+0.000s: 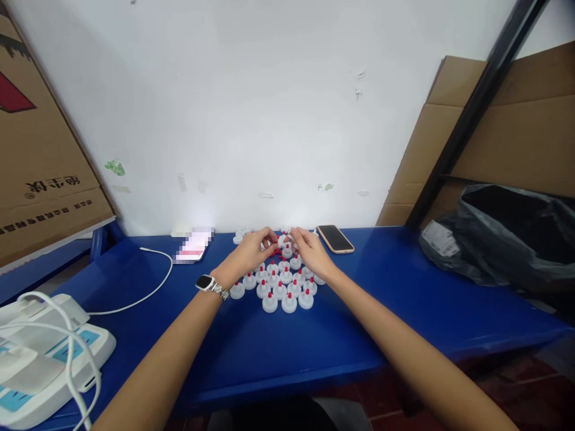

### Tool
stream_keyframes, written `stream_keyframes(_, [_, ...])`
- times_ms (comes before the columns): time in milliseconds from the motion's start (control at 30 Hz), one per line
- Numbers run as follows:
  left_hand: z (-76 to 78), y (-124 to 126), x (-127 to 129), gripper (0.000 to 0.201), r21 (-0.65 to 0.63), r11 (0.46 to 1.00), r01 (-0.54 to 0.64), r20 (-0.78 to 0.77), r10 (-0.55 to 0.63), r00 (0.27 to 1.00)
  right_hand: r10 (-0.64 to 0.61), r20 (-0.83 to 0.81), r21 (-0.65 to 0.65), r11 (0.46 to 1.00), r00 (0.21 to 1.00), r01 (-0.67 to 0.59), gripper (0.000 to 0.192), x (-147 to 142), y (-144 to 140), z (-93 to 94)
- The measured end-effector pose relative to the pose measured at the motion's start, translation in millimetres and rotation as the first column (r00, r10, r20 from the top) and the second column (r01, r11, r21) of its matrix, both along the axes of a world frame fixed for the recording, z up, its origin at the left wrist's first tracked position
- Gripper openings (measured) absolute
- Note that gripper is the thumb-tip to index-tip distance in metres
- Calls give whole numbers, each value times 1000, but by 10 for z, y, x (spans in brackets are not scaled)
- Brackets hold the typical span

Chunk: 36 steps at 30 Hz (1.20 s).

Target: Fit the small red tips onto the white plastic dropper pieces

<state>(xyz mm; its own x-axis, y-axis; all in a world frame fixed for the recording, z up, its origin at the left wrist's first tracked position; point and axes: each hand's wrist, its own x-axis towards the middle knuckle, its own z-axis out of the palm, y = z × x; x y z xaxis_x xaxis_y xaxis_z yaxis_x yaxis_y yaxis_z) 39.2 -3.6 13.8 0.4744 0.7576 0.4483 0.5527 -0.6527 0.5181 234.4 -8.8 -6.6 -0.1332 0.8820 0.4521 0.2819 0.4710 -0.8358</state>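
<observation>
Beyond the front rows of white round caps (289, 303) with red tips, both my hands work close together over the blue table. My left hand (254, 250), with a watch (210, 284) on its wrist, is closed in a pinch, and a small red tip shows at its fingers. Facing it, my right hand (311, 251) has thumb and fingers closed on a whitish cap, partly hidden by the fingers. Several loose red tips (275, 254) lie in a small heap between and below the hands. More white caps (239, 237) sit behind my left hand.
A phone (336, 239) lies right of my right hand, and a lit phone (196, 245) with a white cable lies to the left. A power strip (96, 359) with chargers stands front left. A dark plastic bag (476, 239) is at the right, and a white wall (287, 120) borders the back.
</observation>
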Motion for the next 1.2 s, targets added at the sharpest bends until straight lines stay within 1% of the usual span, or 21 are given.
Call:
stream_keyframes(100, [-36, -128, -1, 23, -52, 998, 29, 158, -20, 987, 9, 2, -5, 1000, 1000, -9, 49, -47, -35, -21])
stream_keyframes(200, [-66, -196, 28, 27, -93, 994, 54, 263, -28, 965, 31, 23, 1, 1000, 999, -31, 47, -72, -82, -29])
stream_keyframes(367, [-97, -209, 97, 32, -150, 982, 111, 355, -51, 934, 27, 15, -4, 1000, 1000, -27, 42, -94, -130, -29])
stream_keyframes(467, [-131, -205, 148, 33, -172, 977, 127, 426, -42, 904, 24, 17, 2, 1000, 1000, -24, 40, -111, -142, -27])
stream_keyframes(567, [-167, -204, 207, 34, -187, 973, 138, 502, -26, 865, 12, 28, 24, 1000, 1000, -13, 38, -138, -175, -9])
stream_keyframes(667, [-178, -212, 257, 34, -202, 970, 133, 600, 15, 799, 17, 53, 47, 999, 998, -20, 35, -165, -235, 31])
stream_keyframes(767, [-165, -226, 278, 36, -255, 956, 145, 691, 76, 719, 23, 72, 47, 999, 997, -27, 33, -179, -298, 79])
stream_keyframes(833, [-155, -238, 280, 36, -291, 940, 179, 714, 89, 694, 16, 67, 45, 999, 998, -19, 32, -182, -327, 102])
stream_keyframes(933, [-145, -258, 291, 34, -307, 928, 213, 715, 78, 694, -7, 46, 47, 999, 999, 5, 31, -200, -342, 115])
stream_keyframes(1067, [-95, -269, 306, 33, -270, 941, 205, 723, 57, 689, -1, -19, 48, 999, 1000, 2, 35, -255, -317, 106])
stream_keyframes(1133, [-49, -253, 274, 32, -240, 953, 186, 693, 34, 720, 23, -32, 9, 1000, 999, -22, 38, -266, -289, 103])
stream_keyframes(1200, [-10, -223, 199, 31, -206, 970, 130, 626, 29, 779, 21, 5, -41, 999, 1000, -21, 42, -242, -250, 102])
